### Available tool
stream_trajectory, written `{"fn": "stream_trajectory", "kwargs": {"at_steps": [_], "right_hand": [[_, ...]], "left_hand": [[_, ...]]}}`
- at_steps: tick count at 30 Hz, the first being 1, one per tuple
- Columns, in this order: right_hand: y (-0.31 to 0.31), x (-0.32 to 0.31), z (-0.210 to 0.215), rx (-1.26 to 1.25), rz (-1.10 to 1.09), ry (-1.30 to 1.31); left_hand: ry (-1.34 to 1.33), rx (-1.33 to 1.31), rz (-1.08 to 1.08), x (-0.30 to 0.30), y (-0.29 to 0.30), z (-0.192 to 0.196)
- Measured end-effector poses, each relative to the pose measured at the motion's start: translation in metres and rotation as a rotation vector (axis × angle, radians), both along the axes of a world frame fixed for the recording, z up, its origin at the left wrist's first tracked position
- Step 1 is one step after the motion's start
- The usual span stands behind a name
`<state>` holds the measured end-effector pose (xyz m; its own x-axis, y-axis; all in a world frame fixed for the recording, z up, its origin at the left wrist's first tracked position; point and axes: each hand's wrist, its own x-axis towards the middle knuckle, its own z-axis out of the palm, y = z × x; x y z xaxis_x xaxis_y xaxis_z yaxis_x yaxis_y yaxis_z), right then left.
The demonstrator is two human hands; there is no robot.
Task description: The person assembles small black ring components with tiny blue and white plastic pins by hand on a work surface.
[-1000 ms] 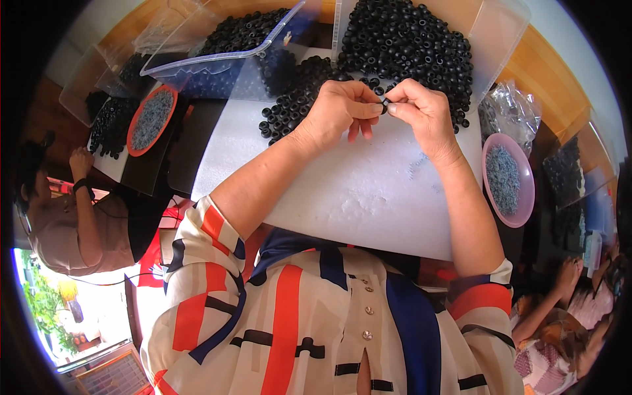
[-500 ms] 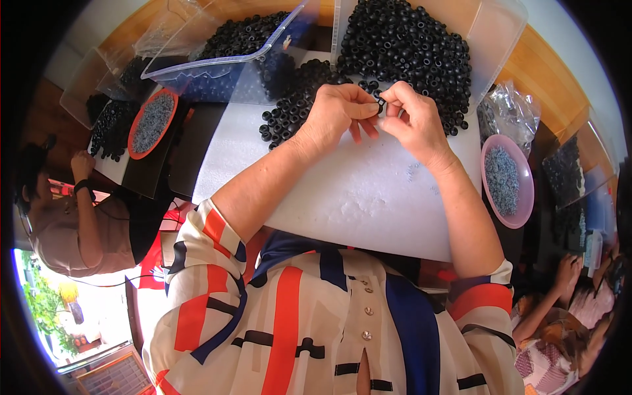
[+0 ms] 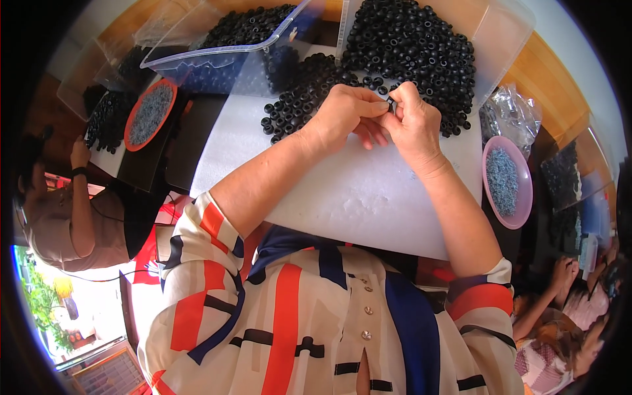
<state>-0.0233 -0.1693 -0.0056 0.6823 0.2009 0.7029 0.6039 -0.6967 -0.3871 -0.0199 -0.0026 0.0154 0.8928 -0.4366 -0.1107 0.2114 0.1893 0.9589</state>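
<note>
My left hand [image 3: 347,113] and my right hand [image 3: 416,125] meet over the white foam board [image 3: 316,204]. Between their fingertips is a small black ring-like part [image 3: 390,104], gripped from both sides and largely covered by the fingers. The left thumb and index finger pinch it, with the other left fingers curled loosely below. Right fingers close round its other side. Just beyond my hands lie loose black round parts with holes [image 3: 299,95], heaped on the board. More of the same fill a clear tipped bin [image 3: 503,39] at the far side.
A pink bowl [image 3: 526,191] of tiny light-blue pieces stands to the right, near a crumpled clear bag [image 3: 517,115]. On the left are a clear bin [image 3: 217,62] of black parts and an orange bowl [image 3: 172,108]. People work at both sides.
Both hands have shifted slightly right and drawn closer together, with the right fingers now folded more tightly round the black part. The small blue pieces on the board are now mostly hidden.
</note>
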Motion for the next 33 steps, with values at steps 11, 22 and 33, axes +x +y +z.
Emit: {"fn": "stream_trajectory", "kwargs": {"at_steps": [11, 22, 33], "right_hand": [[0.003, 0.001, 0.001, 0.002, 0.022, 0.106], [0.002, 0.002, 0.015, -0.089, 0.174, 0.422], [-0.003, 0.000, 0.019, 0.231, 0.196, 0.099]], "left_hand": [[0.044, 0.028, 0.048, -0.005, -0.002, -0.001], [-0.236, 0.652, -0.134, 0.015, 0.016, 0.023], [-0.110, 0.024, 0.043, -0.004, 0.002, 0.020]]}}
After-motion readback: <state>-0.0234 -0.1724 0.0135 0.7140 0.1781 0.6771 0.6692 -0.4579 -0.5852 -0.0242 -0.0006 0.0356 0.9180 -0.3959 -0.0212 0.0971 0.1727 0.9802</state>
